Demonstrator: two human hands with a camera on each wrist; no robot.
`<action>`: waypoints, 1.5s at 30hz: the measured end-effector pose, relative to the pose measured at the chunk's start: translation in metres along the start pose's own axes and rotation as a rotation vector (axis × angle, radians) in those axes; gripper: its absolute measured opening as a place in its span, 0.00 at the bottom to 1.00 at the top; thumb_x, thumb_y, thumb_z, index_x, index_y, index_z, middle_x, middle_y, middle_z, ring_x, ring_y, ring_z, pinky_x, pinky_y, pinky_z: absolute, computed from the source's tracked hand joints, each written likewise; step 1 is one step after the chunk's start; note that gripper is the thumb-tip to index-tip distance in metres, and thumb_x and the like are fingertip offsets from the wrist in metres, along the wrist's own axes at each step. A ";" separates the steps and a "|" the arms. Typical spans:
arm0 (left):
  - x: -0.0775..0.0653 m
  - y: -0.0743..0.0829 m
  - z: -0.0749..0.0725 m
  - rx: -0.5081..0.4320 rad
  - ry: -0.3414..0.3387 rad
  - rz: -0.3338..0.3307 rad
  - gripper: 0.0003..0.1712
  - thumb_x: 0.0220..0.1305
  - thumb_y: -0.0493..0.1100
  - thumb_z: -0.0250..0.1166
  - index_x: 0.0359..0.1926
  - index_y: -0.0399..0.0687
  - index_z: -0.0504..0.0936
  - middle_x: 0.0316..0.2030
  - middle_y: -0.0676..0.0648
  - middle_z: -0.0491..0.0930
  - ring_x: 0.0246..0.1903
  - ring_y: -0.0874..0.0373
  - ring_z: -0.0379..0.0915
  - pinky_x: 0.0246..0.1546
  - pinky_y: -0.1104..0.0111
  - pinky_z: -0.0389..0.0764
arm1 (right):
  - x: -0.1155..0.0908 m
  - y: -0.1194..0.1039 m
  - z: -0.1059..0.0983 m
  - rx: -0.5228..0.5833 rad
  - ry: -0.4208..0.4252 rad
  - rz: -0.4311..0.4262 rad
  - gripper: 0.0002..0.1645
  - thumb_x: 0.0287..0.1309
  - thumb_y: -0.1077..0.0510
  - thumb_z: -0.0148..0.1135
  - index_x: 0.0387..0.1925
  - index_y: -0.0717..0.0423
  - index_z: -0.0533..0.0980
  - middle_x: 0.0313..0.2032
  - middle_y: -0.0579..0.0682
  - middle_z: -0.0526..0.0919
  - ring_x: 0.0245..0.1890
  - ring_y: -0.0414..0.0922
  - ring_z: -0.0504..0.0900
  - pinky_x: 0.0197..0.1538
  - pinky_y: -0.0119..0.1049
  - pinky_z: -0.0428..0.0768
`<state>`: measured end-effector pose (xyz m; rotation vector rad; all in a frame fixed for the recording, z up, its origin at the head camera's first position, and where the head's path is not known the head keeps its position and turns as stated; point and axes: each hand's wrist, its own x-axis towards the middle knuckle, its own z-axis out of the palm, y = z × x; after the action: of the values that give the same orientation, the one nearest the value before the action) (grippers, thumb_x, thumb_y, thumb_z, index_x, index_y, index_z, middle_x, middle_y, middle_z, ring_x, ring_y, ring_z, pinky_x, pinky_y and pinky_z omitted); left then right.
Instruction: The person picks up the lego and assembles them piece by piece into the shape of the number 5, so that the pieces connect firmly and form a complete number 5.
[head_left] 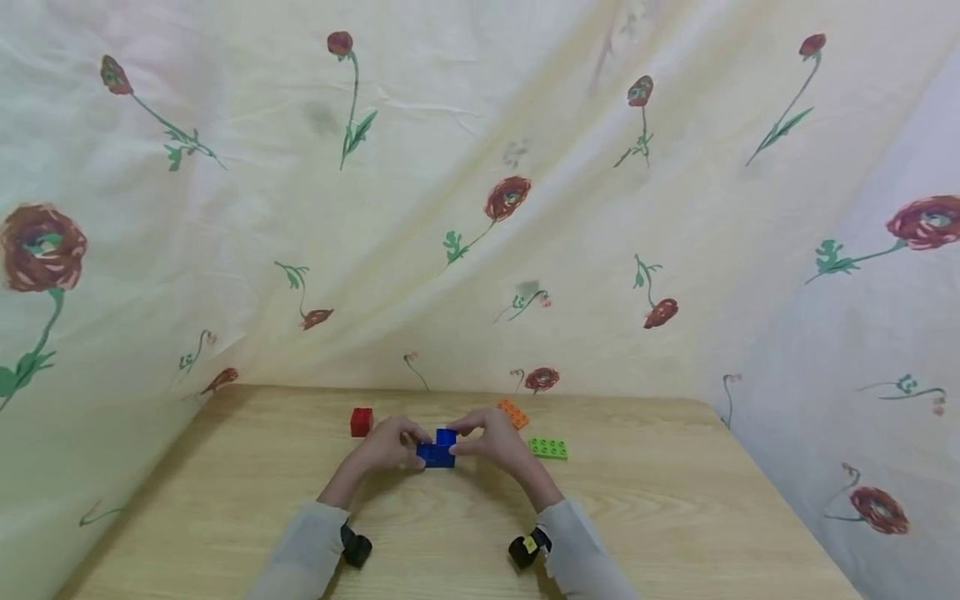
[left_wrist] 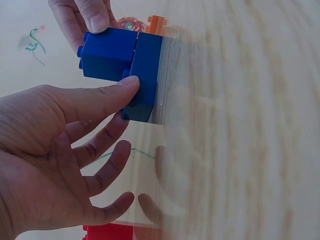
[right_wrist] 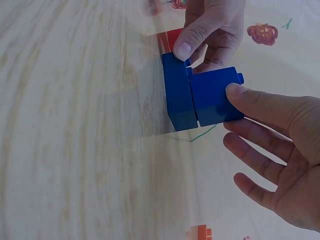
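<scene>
Two blue toy bricks are stacked on the table between the hands: a longer lower blue brick (head_left: 435, 457) and a shorter upper blue brick (right_wrist: 214, 97), set over the lower one's right end. My left hand (head_left: 386, 443) pinches the left end of the lower brick (left_wrist: 146, 75) between thumb and fingers. The upper brick (left_wrist: 109, 54) is held by the thumb and fingers of my right hand (head_left: 491, 437). A thin seam shows between the two bricks in both wrist views; whether they are fully pressed together I cannot tell.
A red brick (head_left: 362, 422) stands beyond the left hand. Behind the right hand lies an orange brick (head_left: 513, 413), and a flat green brick (head_left: 548, 448) sits to its right. Flower-patterned cloth (head_left: 420, 250) hangs behind the wooden table (head_left: 675, 500).
</scene>
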<state>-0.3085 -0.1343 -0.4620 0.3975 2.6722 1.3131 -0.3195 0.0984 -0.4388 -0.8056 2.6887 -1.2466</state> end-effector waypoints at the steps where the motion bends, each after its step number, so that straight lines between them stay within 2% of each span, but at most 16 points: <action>1: 0.000 0.000 0.000 0.001 0.000 -0.001 0.15 0.52 0.33 0.78 0.43 0.46 0.90 0.42 0.49 0.84 0.43 0.52 0.74 0.45 0.60 0.78 | 0.000 0.000 0.000 -0.001 0.000 0.000 0.16 0.57 0.56 0.76 0.48 0.53 0.88 0.43 0.50 0.90 0.46 0.51 0.84 0.48 0.45 0.79; 9: 0.000 -0.001 0.001 0.017 0.007 0.031 0.15 0.51 0.31 0.78 0.42 0.44 0.90 0.40 0.48 0.84 0.41 0.54 0.73 0.44 0.60 0.77 | 0.000 -0.001 0.001 -0.037 0.002 0.001 0.16 0.57 0.56 0.76 0.48 0.53 0.87 0.44 0.51 0.90 0.47 0.51 0.84 0.48 0.45 0.79; 24: 0.000 0.006 0.005 0.073 0.021 -0.028 0.14 0.54 0.33 0.77 0.42 0.49 0.89 0.42 0.50 0.81 0.44 0.53 0.73 0.48 0.57 0.77 | 0.000 0.002 -0.001 -0.005 -0.004 0.003 0.18 0.58 0.56 0.75 0.49 0.55 0.87 0.42 0.50 0.89 0.42 0.47 0.82 0.44 0.38 0.75; 34: 0.000 0.008 0.002 0.081 0.027 -0.020 0.15 0.53 0.32 0.77 0.42 0.47 0.90 0.41 0.49 0.82 0.42 0.53 0.73 0.46 0.58 0.77 | 0.002 -0.002 -0.001 -0.016 -0.008 0.031 0.17 0.57 0.57 0.75 0.48 0.56 0.87 0.42 0.52 0.89 0.44 0.50 0.84 0.48 0.44 0.78; 39: 0.001 0.008 0.002 0.073 0.037 -0.030 0.15 0.52 0.32 0.78 0.42 0.48 0.90 0.40 0.49 0.82 0.41 0.53 0.72 0.48 0.57 0.77 | 0.005 -0.005 -0.003 -0.005 -0.023 0.029 0.16 0.58 0.58 0.75 0.48 0.57 0.87 0.42 0.53 0.90 0.46 0.53 0.84 0.48 0.43 0.79; 45: 0.001 0.005 0.004 0.063 0.030 -0.017 0.14 0.52 0.32 0.78 0.41 0.47 0.90 0.39 0.50 0.82 0.40 0.53 0.72 0.46 0.58 0.77 | 0.010 -0.005 -0.007 -0.035 -0.062 0.023 0.17 0.53 0.60 0.78 0.46 0.57 0.87 0.42 0.52 0.90 0.44 0.48 0.84 0.45 0.39 0.81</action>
<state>-0.3078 -0.1282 -0.4600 0.3647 2.7409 1.2431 -0.3281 0.0954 -0.4294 -0.8020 2.6694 -1.1537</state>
